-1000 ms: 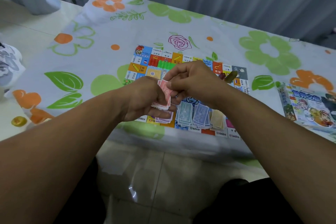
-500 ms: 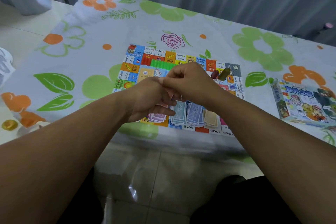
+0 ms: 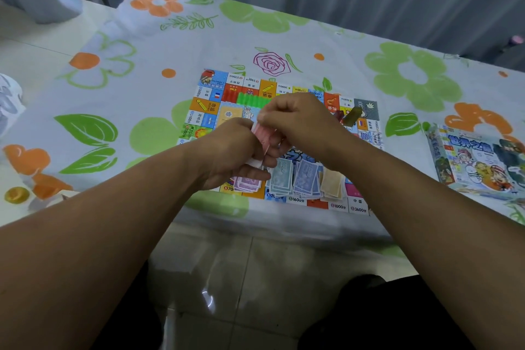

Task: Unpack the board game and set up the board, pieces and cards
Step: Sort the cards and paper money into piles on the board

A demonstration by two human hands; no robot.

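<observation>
The colourful game board (image 3: pixel 210 102) lies flat on the flowered tablecloth. My left hand (image 3: pixel 230 150) holds a stack of red paper notes (image 3: pixel 262 135) above the board's near half. My right hand (image 3: pixel 298 122) pinches the top of that same stack. Below my hands, sorted piles rest on the board: pink notes (image 3: pixel 246 183), teal notes (image 3: pixel 281 176), blue notes (image 3: pixel 306 179) and tan notes (image 3: pixel 332 183). A row of green pieces (image 3: pixel 250 99) and red pieces (image 3: pixel 231 94) stand at the far side. An olive piece (image 3: pixel 352 116) lies at the right.
The game box (image 3: pixel 477 159) with cartoon art sits at the right of the table (image 3: pixel 312 40). A small yellow object (image 3: pixel 16 194) lies near the left table edge. Grey curtains hang behind the table. Tiled floor shows below the near edge.
The camera view shifted slightly. Both hands stay together over the board, and the red notes show again between them after being mostly covered half a second ago.
</observation>
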